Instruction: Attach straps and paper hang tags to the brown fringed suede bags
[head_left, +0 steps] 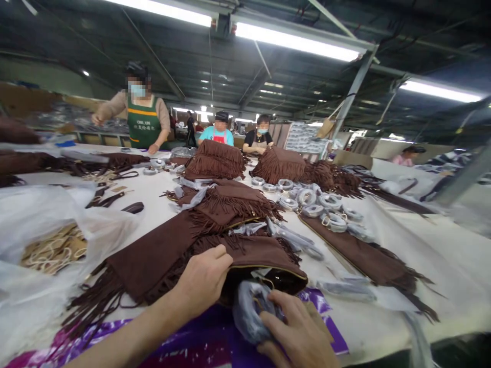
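Observation:
A brown fringed bag (pixel 253 250) lies in front of me with its zippered mouth gaping toward me. My left hand (pixel 205 278) is closed on the upper edge of that mouth, at its left side. In my right hand (pixel 295 327) is a coiled strap wrapped in clear plastic (pixel 249 312), held right at the opening. My right fingers curl round the coil's right side. Under the bag and hands lies a shiny purple plastic sheet (pixel 207 337). A tan tag (pixel 318 319) shows partly behind my right hand.
Several plastic-wrapped coils (pixel 307 197) lie beyond the bag. Another fringed bag (pixel 356 245) is at right, with stacked fringed bags (pixel 215 158) farther back. A plastic sack of corded tags (pixel 57 250) stands left. Across the table works a person in a green apron (pixel 143 122).

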`<state>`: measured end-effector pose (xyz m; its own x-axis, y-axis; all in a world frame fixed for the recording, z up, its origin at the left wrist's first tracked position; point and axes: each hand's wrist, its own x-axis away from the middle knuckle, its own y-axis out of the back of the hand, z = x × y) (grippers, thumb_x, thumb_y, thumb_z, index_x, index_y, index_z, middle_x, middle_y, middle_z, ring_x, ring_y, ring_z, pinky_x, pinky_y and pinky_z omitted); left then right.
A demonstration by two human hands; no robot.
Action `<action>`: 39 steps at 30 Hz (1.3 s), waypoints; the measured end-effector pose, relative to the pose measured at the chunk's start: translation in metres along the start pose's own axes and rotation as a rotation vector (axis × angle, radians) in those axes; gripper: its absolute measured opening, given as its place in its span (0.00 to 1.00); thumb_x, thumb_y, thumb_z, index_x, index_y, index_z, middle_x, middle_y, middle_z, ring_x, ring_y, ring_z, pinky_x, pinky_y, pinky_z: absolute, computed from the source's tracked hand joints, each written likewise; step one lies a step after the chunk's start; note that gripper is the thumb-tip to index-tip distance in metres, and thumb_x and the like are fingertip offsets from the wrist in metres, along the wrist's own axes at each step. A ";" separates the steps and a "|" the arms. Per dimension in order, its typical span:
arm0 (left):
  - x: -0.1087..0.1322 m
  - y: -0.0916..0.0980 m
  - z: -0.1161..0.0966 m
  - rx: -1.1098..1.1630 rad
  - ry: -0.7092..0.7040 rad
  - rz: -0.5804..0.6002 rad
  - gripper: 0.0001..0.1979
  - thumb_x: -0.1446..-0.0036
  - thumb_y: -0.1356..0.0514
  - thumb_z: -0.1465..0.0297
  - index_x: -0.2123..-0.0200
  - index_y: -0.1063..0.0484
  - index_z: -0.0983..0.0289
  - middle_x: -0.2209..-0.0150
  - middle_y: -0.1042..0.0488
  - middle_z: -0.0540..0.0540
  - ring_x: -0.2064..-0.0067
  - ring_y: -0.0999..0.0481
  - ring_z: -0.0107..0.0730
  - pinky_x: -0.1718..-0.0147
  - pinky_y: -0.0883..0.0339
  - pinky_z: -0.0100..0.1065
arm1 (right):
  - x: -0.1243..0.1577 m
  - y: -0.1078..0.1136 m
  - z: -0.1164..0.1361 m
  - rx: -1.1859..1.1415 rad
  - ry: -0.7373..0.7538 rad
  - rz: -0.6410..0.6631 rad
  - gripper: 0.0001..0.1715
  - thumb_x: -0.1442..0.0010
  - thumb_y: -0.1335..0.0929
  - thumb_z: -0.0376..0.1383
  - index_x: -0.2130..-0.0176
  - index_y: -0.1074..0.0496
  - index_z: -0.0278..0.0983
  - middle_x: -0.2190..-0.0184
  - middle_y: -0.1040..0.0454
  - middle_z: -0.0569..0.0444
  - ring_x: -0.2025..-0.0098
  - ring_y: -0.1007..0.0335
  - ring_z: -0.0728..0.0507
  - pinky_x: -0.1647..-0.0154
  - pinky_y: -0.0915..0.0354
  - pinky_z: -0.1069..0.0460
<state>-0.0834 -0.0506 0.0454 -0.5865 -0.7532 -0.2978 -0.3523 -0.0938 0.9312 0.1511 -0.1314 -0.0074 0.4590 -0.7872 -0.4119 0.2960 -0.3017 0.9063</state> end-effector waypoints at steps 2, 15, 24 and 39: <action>-0.002 0.003 -0.015 0.043 -0.028 -0.016 0.14 0.35 0.55 0.75 0.67 0.32 0.63 0.64 0.30 0.54 0.62 0.29 0.35 0.63 0.35 0.34 | -0.034 -0.016 0.018 -0.019 -0.231 0.012 0.08 0.46 0.30 0.29 0.63 0.25 0.38 0.55 0.27 0.41 0.56 0.29 0.33 0.59 0.28 0.43; 0.056 0.013 0.065 0.601 0.126 0.145 0.16 0.35 0.53 0.68 0.57 0.25 0.62 0.55 0.26 0.54 0.53 0.28 0.33 0.52 0.36 0.30 | 0.008 -0.009 -0.033 -0.347 -0.113 -0.229 0.12 0.34 0.36 0.36 0.55 0.24 0.42 0.63 0.20 0.52 0.63 0.22 0.43 0.61 0.28 0.55; 0.092 0.009 0.055 0.298 0.269 0.225 0.17 0.48 0.44 0.77 0.53 0.27 0.64 0.55 0.25 0.57 0.52 0.28 0.39 0.49 0.38 0.36 | -0.025 -0.013 0.028 -0.642 0.001 0.136 0.12 0.33 0.38 0.37 0.56 0.25 0.46 0.65 0.21 0.55 0.65 0.23 0.45 0.65 0.30 0.57; 0.103 0.002 0.040 0.979 0.469 0.223 0.25 0.47 0.43 0.55 0.48 0.27 0.59 0.59 0.23 0.56 0.57 0.25 0.44 0.54 0.30 0.41 | -0.069 -0.072 0.127 -0.687 -0.373 0.007 0.26 0.49 0.31 0.26 0.51 0.36 0.41 0.63 0.23 0.54 0.60 0.24 0.41 0.65 0.34 0.55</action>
<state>-0.1740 -0.1022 0.0075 -0.4471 -0.8805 0.1579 -0.8190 0.4739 0.3235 -0.0082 -0.1239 -0.0327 0.1868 -0.9532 -0.2376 0.8024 0.0085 0.5967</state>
